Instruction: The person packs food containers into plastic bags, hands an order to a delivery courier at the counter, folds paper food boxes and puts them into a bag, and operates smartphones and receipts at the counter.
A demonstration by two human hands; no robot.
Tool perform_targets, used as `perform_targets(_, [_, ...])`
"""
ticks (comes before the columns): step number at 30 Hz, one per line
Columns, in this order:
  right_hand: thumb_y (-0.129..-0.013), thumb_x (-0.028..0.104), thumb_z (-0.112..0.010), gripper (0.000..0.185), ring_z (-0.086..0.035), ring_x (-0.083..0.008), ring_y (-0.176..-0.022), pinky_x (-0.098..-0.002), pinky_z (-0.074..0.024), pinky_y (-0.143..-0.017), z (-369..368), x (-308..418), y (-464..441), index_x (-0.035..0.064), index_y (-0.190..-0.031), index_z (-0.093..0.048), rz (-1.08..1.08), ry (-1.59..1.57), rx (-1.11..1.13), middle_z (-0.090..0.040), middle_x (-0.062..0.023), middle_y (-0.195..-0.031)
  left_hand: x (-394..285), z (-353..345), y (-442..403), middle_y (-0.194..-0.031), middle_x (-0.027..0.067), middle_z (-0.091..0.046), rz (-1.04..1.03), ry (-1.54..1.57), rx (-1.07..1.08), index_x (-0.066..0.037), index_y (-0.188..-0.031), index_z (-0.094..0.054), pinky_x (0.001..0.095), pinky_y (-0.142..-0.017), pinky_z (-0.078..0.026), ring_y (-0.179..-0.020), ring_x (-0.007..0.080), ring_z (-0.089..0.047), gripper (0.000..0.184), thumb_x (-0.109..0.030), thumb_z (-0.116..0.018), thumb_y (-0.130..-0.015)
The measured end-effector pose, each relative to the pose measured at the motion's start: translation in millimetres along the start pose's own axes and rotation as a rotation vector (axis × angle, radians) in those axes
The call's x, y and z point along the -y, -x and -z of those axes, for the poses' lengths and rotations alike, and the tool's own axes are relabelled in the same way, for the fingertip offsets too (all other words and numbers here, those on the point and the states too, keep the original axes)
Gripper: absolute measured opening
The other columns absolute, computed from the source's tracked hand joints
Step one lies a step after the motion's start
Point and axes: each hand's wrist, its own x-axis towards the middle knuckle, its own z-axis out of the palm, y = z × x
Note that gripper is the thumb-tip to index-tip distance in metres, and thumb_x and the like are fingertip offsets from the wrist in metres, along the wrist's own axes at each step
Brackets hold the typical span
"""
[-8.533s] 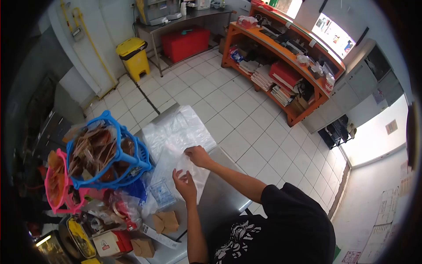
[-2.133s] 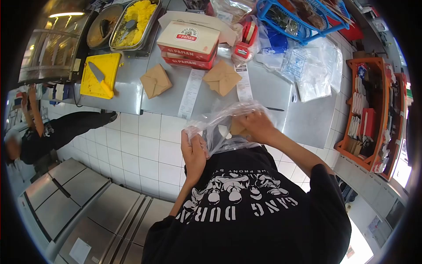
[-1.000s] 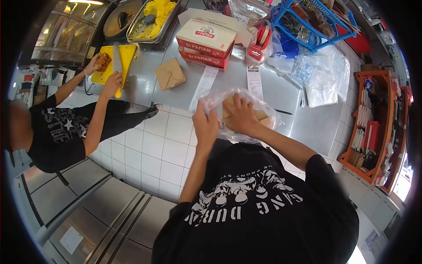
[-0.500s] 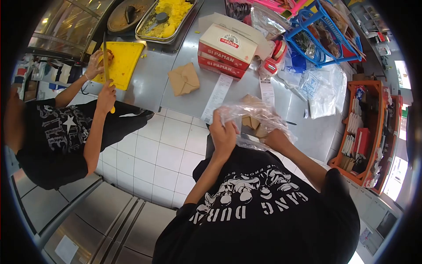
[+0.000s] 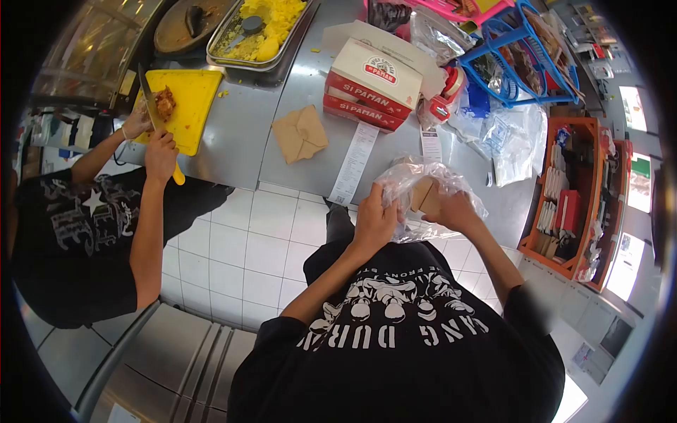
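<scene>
Near receipts (image 5: 355, 162) and stacked boxes (image 5: 370, 88), the left hand (image 5: 375, 223) clamps a plastic bag (image 5: 416, 169); whether the right hand (image 5: 455, 209) grips is unclear.

A steel table (image 5: 243, 134) spreads out beyond the hands. Past the left hand (image 5: 376, 220) and to its left lies a folded brown paper box (image 5: 301, 134); a long printed receipt (image 5: 355, 163) lies nearer that hand. Farther beyond both sits a stack of red-and-white cartons (image 5: 370, 92). Beyond the right hand (image 5: 457, 208) are a second receipt (image 5: 431, 144) and, rightward, clear plastic bags (image 5: 518, 151); a yellow cutting board (image 5: 197, 92) lies well left.
</scene>
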Motion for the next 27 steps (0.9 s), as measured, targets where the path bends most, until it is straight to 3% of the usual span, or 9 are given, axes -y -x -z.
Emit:
perform_targets(3, [-0.076, 0.038, -0.077, 0.059, -0.059, -0.0404, -0.111, -0.0441, -0.0476, -0.094, 96.3, 35.1, 3.9, 0.0075, -0.123, -0.059, 0.06, -0.266, 0.274, -0.061, -0.0195, -0.122, 18.4, 15.9, 7.3, -0.065, 0.0106, -0.064, 0.155, -0.108, 0.028, 0.003, -0.105, -0.051, 0.0309, -0.051, -0.05, -0.054, 0.0185, -0.064, 0.019, -0.015, -0.051, -0.099])
perform_targets(5, [-0.081, 0.034, -0.074, 0.051, -0.058, -0.0373, -0.114, -0.043, -0.0459, -0.097, 109.9, 87.4, -23.7, 0.0086, -0.122, -0.06, 0.331, -0.268, 0.037, -0.063, -0.0171, -0.118, 22.5, 20.1, 9.7, -0.065, 0.0128, -0.066, 0.304, -0.137, 0.054, 0.002, -0.105, -0.051, 0.0354, -0.054, -0.053, -0.057, 0.0235, -0.068, 0.025, -0.023, -0.054, -0.099])
perform_targets(7, [-0.076, 0.023, -0.078, 0.066, -0.046, -0.0374, -0.129, -0.0456, -0.0402, -0.105, 73.9, 149.9, -91.4, 0.0097, -0.133, -0.048, 0.664, -0.399, -0.289, -0.05, -0.0177, -0.136, 17.1, 18.3, 11.2, -0.065, 0.0122, -0.066, 0.291, -0.206, 0.091, 0.001, -0.103, -0.053, 0.034, -0.053, -0.052, -0.057, 0.022, -0.068, 0.028, -0.026, -0.054, -0.1])
perform_targets(8, [-0.074, 0.021, -0.079, 0.078, -0.037, -0.0411, -0.135, -0.0527, -0.0364, -0.108, 63.1, 180.2, -124.3, 0.0159, -0.142, -0.041, 0.676, -0.017, -0.409, -0.038, -0.0191, -0.146, 15.2, 17.9, 11.5, -0.065, 0.0119, -0.066, 0.283, -0.245, 0.109, 0.001, -0.102, -0.053, 0.0334, -0.053, -0.052, -0.056, 0.0212, -0.068, 0.029, -0.028, -0.053, -0.1])
perform_targets(10, [-0.069, 0.021, -0.082, 0.088, -0.041, -0.0432, -0.129, -0.0579, -0.0371, -0.104, 44.0, 204.7, -177.5, 0.0216, -0.146, -0.038, 0.761, 0.229, -0.535, -0.042, -0.0202, -0.14, 21.2, 18.8, 14.4, -0.066, 0.01, -0.066, 0.29, -0.161, 0.116, 0.001, -0.101, -0.054, 0.0314, -0.052, -0.05, -0.056, 0.0186, -0.066, 0.03, -0.03, -0.055, -0.1])
perform_targets(14, [-0.062, 0.022, -0.083, 0.1, -0.046, -0.0405, -0.118, -0.0556, -0.0403, -0.098, 52.3, 218.0, -213.3, 0.0257, -0.149, -0.033, 0.791, 0.086, -0.202, -0.047, -0.0193, -0.126, 29.1, 22.8, 15.8, -0.065, 0.0041, -0.062, 0.32, 0.083, 0.037, -0.001, -0.099, -0.056, 0.0278, -0.05, -0.047, -0.054, 0.012, -0.06, 0.03, -0.032, -0.059, -0.098])
perform_targets(21, [-0.062, 0.027, -0.08, 0.104, -0.043, -0.039, -0.128, -0.0454, -0.0391, -0.106, 118.6, 127.6, -107.3, 0.015, -0.151, -0.028, 0.805, -0.33, -0.349, -0.043, -0.0214, -0.138, 41.3, 23.4, -2.4, -0.061, -0.0022, -0.052, 0.488, 0.367, 0.096, -0.006, -0.099, -0.058, 0.0222, -0.044, -0.038, -0.048, 0.0069, -0.05, 0.027, -0.033, -0.062, -0.097])
perform_targets(24, [-0.061, 0.028, -0.078, 0.106, -0.044, -0.036, -0.13, -0.0428, -0.0365, -0.11, 139.9, 59.1, -38.6, 0.0109, -0.152, -0.026, 0.668, -0.601, -0.136, -0.04, -0.0207, -0.143, 45.9, 18.7, -23.2, -0.057, -0.0046, -0.047, 0.593, 0.699, 0.085, -0.006, -0.109, -0.061, 0.0213, -0.043, -0.035, -0.045, 0.0055, -0.045, 0.031, -0.035, -0.059, -0.098])
perform_targets(27, [-0.06, 0.024, -0.08, 0.106, -0.047, -0.0365, -0.125, -0.0426, -0.0382, -0.108, 115.7, 18.3, -7.1, 0.0092, -0.151, -0.028, 0.414, -0.602, 0.008, -0.044, -0.0204, -0.135, 7.4, 1.6, -42.0, -0.055, -0.0069, -0.041, 0.507, 0.589, -0.011, -0.009, -0.127, -0.058, 0.021, -0.039, -0.029, -0.043, 0.0033, -0.037, 0.038, -0.036, -0.05, -0.102])
